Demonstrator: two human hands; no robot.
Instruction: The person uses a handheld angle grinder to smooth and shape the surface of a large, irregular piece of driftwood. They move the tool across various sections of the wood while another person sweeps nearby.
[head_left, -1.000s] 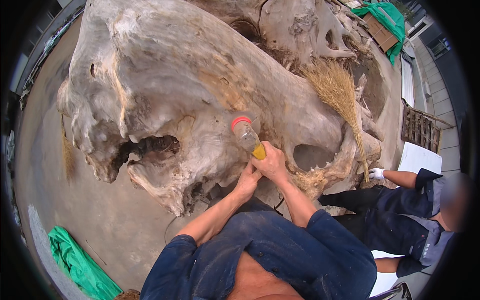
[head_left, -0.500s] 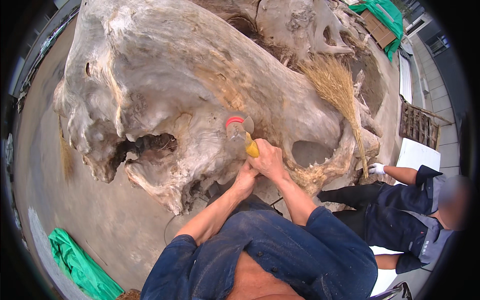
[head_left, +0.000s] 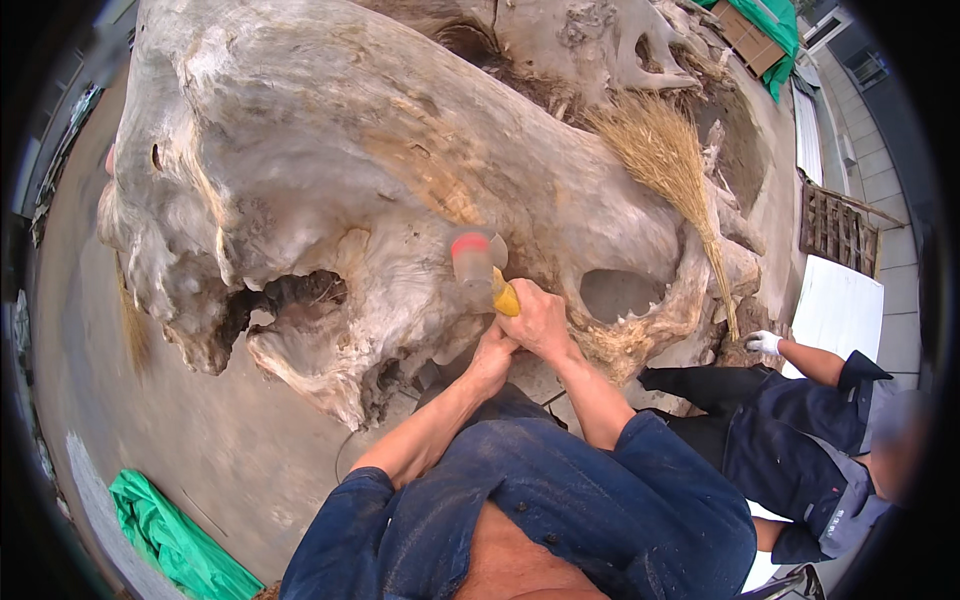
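A yellow angle grinder [head_left: 505, 295] with a red disc and a metal guard rests its head against a huge pale, weathered tree root [head_left: 400, 160]. Wrapped round its body is my right hand [head_left: 537, 318], fingers closed. My left hand [head_left: 492, 360] is closed just behind and below, on the grinder's rear end, which the hands mostly hide. The disc area is blurred. Below the disc the wood looks smooth and pale; an orange-brown patch lies above it. Dark hollows open in the root to the left, and a rounded hole lies to the right of my hands.
A straw broom [head_left: 660, 150] leans on the root at the right; another broom [head_left: 132, 320] stands at the left. A co-worker [head_left: 800, 440] in dark clothes, one hand gloved white, is close on my right. A green tarp [head_left: 175, 535] lies lower left; a wooden pallet [head_left: 838, 232] sits far right.
The view has shifted slightly, so the root sits a little farther left. My hands keep hold of the grinder at nearly the same spot. The co-worker's gloved hand is slightly farther from the broom.
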